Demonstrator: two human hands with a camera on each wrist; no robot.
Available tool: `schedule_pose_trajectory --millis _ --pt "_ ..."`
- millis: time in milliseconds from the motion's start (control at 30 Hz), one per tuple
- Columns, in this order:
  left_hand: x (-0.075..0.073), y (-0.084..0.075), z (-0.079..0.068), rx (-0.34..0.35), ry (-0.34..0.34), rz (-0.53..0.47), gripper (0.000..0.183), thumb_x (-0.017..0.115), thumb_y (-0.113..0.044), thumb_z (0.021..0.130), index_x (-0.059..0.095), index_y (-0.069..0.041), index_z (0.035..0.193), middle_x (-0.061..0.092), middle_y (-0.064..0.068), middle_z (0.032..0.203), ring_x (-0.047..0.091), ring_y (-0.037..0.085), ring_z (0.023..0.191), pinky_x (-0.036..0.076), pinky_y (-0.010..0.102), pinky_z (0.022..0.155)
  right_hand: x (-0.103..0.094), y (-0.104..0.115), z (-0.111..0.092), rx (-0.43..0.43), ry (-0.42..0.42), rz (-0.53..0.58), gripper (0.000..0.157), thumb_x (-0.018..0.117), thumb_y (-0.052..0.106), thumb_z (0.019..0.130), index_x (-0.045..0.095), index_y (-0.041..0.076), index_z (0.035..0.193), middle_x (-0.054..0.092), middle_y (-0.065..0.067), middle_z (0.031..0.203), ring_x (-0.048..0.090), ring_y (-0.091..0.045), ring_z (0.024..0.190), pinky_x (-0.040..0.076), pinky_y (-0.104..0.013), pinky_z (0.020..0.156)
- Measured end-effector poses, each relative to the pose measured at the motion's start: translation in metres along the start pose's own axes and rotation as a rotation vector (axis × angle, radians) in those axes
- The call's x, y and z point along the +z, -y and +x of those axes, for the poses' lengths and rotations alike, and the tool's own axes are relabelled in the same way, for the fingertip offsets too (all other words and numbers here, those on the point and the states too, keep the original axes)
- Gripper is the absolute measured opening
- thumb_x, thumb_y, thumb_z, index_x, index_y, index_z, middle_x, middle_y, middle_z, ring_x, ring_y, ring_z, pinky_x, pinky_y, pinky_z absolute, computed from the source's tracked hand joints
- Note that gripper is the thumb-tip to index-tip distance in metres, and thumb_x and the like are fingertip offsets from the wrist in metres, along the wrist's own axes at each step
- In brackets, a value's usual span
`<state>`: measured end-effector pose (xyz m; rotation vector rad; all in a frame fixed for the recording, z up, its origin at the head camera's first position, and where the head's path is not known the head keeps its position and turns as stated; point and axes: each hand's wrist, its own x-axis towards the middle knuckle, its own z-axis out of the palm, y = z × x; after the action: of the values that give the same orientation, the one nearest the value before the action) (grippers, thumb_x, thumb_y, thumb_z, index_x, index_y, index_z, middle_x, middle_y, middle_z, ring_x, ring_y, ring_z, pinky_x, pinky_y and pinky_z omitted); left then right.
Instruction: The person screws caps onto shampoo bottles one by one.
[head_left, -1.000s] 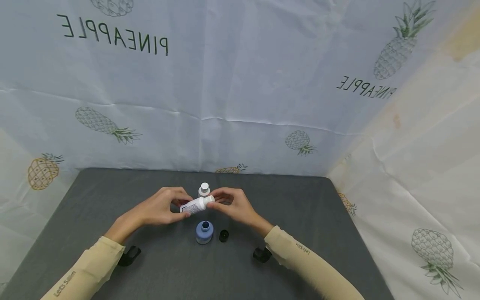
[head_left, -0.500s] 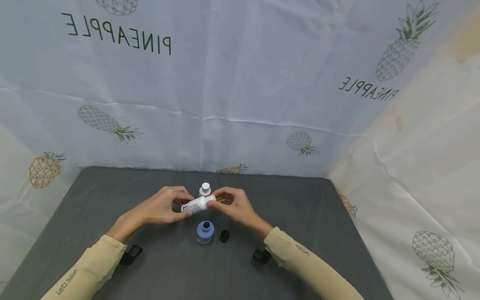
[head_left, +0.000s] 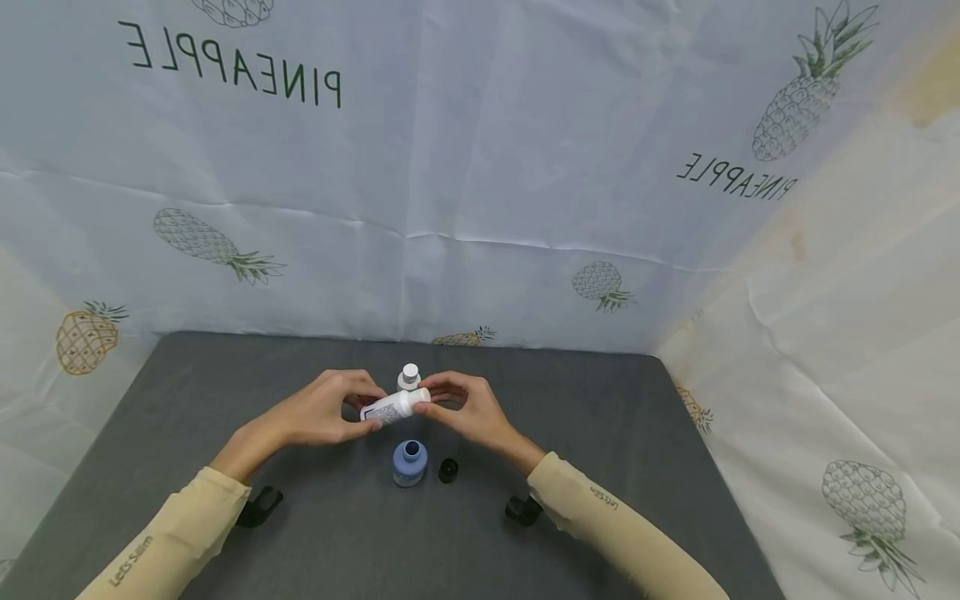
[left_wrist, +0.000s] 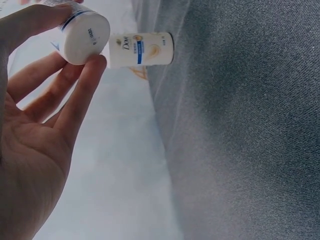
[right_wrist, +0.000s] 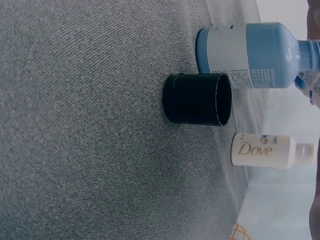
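Observation:
Both hands hold one small white bottle (head_left: 387, 410) above the table, tilted with its cap end up toward the right. The left hand (head_left: 324, 410) grips the body near the base; the left wrist view shows thumb and fingers around the white bottom (left_wrist: 89, 41). At the other end, the right hand (head_left: 474, 408) pinches the white cap. Below them stands a blue bottle (head_left: 409, 468) with its neck uncovered. A black cap (head_left: 447, 470) sits just right of it, its hollow side up. Behind the held bottle, a white Dove bottle (right_wrist: 265, 150) stands upright with its cap on.
The dark grey table (head_left: 600, 433) ends at a pineapple-print curtain (head_left: 480, 167) at the back, with more curtain at both sides. Black wrist straps (head_left: 260, 506) show beside the sleeves.

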<state>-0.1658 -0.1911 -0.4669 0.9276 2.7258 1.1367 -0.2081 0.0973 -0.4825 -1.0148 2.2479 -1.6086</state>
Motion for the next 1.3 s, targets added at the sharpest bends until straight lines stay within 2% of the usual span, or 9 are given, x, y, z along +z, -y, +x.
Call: schedule_pose_trajectory --millis 200,333,467,867,1100,1300 --pt "-0.0007 0.0000 -0.0003 -0.004 0.002 -0.013 0.029 0.084 -0.017 0.095 0.080 -0.005 0.122 0.074 0.002 0.108 0.073 0.008 0.092 0.069 0.038 0.080 -0.0051 -0.0019 -0.0009 -0.096 0.074 0.067 0.039 0.074 0.004 0.102 0.067 -0.001 0.140 0.069 -0.025 0.141 0.072 -0.032 0.128 0.061 -0.046 0.110" --pt "-0.0010 0.0004 -0.0011 -0.008 0.009 -0.015 0.029 0.084 -0.017 0.096 0.080 -0.005 0.122 0.074 0.003 0.108 0.073 0.009 0.091 0.069 0.036 0.079 -0.0087 -0.0018 -0.0001 -0.129 0.131 0.050 0.044 0.074 0.000 0.100 0.065 -0.002 0.143 0.066 -0.024 0.145 0.069 -0.032 0.134 0.060 -0.042 0.112" --pt "0.0002 0.0014 -0.0005 -0.008 0.017 -0.013 0.030 0.083 -0.017 0.095 0.080 -0.004 0.122 0.074 0.003 0.109 0.073 0.008 0.091 0.069 0.035 0.079 -0.0102 -0.0013 0.0000 -0.109 0.153 0.035 0.041 0.075 0.000 0.099 0.068 -0.002 0.140 0.068 -0.022 0.141 0.070 -0.032 0.131 0.061 -0.035 0.110" --pt "0.0032 0.0019 0.0022 -0.019 0.019 -0.011 0.030 0.083 -0.016 0.095 0.080 -0.004 0.122 0.074 0.003 0.108 0.072 0.007 0.092 0.069 0.036 0.079 -0.0081 -0.0022 0.0000 -0.030 0.096 0.035 0.037 0.077 0.000 0.098 0.072 -0.002 0.134 0.073 -0.022 0.134 0.076 -0.034 0.121 0.064 -0.033 0.103" --pt "0.0039 0.0011 0.0037 -0.017 0.013 -0.026 0.030 0.084 -0.015 0.094 0.081 -0.005 0.122 0.074 0.003 0.108 0.072 0.009 0.093 0.069 0.038 0.080 -0.0064 -0.0042 -0.0003 -0.030 0.042 0.049 0.032 0.078 0.000 0.097 0.074 -0.004 0.128 0.075 -0.025 0.129 0.079 -0.024 0.111 0.067 -0.032 0.095" --pt "0.0053 0.0009 0.0047 -0.010 0.004 -0.022 0.029 0.083 -0.014 0.094 0.081 -0.005 0.122 0.074 0.003 0.108 0.072 0.010 0.093 0.069 0.039 0.080 -0.0029 -0.0050 0.0004 0.005 -0.019 0.049 0.026 0.080 0.003 0.097 0.076 -0.003 0.121 0.077 -0.025 0.121 0.078 -0.012 0.103 0.068 -0.030 0.090"
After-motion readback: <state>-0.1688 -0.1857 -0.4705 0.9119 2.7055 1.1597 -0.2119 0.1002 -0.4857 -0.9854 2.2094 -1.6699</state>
